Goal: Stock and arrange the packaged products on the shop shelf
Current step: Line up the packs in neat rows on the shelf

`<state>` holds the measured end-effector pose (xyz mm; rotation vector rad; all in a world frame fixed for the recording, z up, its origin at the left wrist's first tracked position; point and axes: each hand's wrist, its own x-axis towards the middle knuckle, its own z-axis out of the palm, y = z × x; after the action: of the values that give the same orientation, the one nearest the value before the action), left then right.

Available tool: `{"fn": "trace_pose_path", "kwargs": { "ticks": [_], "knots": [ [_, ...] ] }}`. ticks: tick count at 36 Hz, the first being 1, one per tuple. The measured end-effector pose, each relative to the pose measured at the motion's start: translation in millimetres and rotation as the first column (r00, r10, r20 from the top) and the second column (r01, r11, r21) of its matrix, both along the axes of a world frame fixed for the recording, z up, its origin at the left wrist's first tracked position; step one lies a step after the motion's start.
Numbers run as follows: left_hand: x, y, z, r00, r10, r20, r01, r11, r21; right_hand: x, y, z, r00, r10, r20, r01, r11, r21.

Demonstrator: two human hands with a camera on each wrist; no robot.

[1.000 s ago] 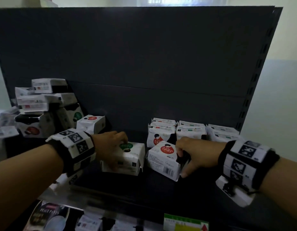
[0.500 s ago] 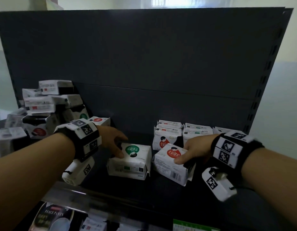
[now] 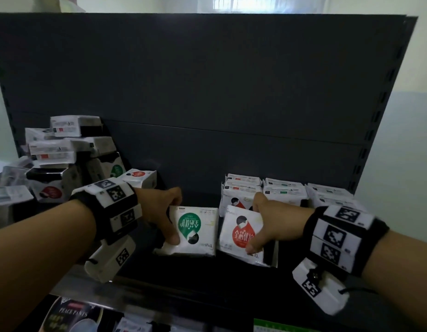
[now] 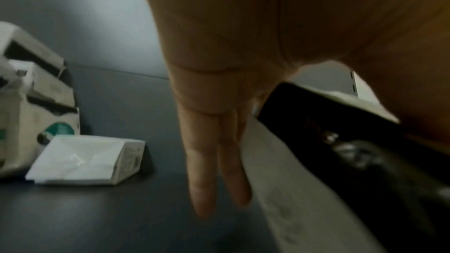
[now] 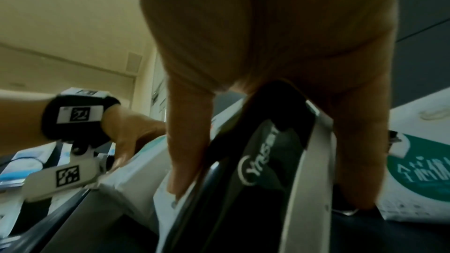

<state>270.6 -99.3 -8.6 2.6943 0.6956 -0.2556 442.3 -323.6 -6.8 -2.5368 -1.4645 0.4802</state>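
Note:
Two white packs stand tilted up on the dark shelf (image 3: 231, 291), labels facing me. My left hand (image 3: 168, 216) grips the green-label pack (image 3: 195, 232) by its left edge, thumb on the front and fingers over the top. My right hand (image 3: 260, 224) grips the red-label pack (image 3: 238, 236) by its right side the same way. In the right wrist view the thumb and fingers (image 5: 187, 151) straddle the red-label pack's black side (image 5: 265, 163). The left wrist view shows my fingers (image 4: 204, 161) lying along the green-label pack's side (image 4: 340, 122).
A neat row of packs (image 3: 284, 191) stands at the back right against the dark back panel (image 3: 207, 92). A loose pile of packs (image 3: 63, 159) fills the left end, with one fallen pack (image 3: 140, 178) near my left wrist. A lower shelf (image 3: 71, 315) holds other goods.
Both packs have been tipped up from lying tilted to standing with their labels towards me. My hands have shifted round their outer edges, and the packs sit closer together.

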Motion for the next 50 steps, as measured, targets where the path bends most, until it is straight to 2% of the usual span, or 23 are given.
{"fn": "trace_pose_path", "kwargs": {
  "ticks": [3,7,11,13,20,27,30,34,37,40,42,44,45,47,50],
  "knots": [
    [-3,3,2,0.997,-0.017,0.075,0.021,0.998,-0.053,3,-3,4,0.999,0.010,-0.039,-0.010,1.000,0.003],
    [-11,8,14,0.981,-0.059,0.183,0.042,0.994,0.098,9,-9,9,0.999,0.045,-0.015,-0.045,0.999,0.011],
    [-19,14,26,0.945,0.038,0.325,-0.005,0.995,-0.102,13,2,11,0.997,0.038,0.068,-0.046,0.991,0.123],
    [-22,16,32,0.931,0.061,0.359,-0.010,0.990,-0.142,15,13,11,0.994,0.023,0.104,-0.040,0.986,0.162],
    [-26,7,42,0.893,0.140,0.428,0.011,0.944,-0.331,21,43,1,0.987,-0.011,0.160,-0.012,0.989,0.145],
    [-20,-4,44,0.856,0.170,0.488,0.085,0.885,-0.458,25,40,-3,0.959,-0.045,0.281,0.000,0.987,0.160],
    [-9,-14,49,0.798,0.213,0.564,0.127,0.855,-0.502,27,30,10,0.982,-0.031,0.184,-0.015,0.970,0.243],
    [11,-33,61,0.686,0.319,0.654,0.176,0.800,-0.574,30,10,32,0.999,0.049,0.013,-0.051,0.953,0.298],
    [32,-53,69,0.650,0.340,0.679,0.211,0.778,-0.591,31,-5,45,0.989,0.079,-0.121,-0.021,0.907,0.421],
    [55,-75,72,0.656,0.300,0.692,0.258,0.773,-0.579,29,-19,55,0.942,0.143,-0.305,0.054,0.829,0.556],
    [69,-90,72,0.658,0.256,0.708,0.295,0.778,-0.555,36,-28,57,0.830,0.253,-0.496,0.183,0.718,0.671],
    [85,-103,71,0.659,0.200,0.725,0.316,0.801,-0.508,40,-41,60,0.739,0.321,-0.592,0.310,0.618,0.722],
    [92,-109,71,0.666,0.159,0.729,0.315,0.825,-0.468,44,-49,61,0.733,0.309,-0.606,0.354,0.586,0.728],
    [106,-116,68,0.719,0.047,0.693,0.302,0.877,-0.374,57,-66,62,0.768,0.228,-0.598,0.405,0.552,0.729],
    [122,-125,59,0.828,-0.140,0.543,0.278,0.943,-0.181,80,-98,62,0.850,0.028,-0.526,0.400,0.614,0.680]
  ]
}}
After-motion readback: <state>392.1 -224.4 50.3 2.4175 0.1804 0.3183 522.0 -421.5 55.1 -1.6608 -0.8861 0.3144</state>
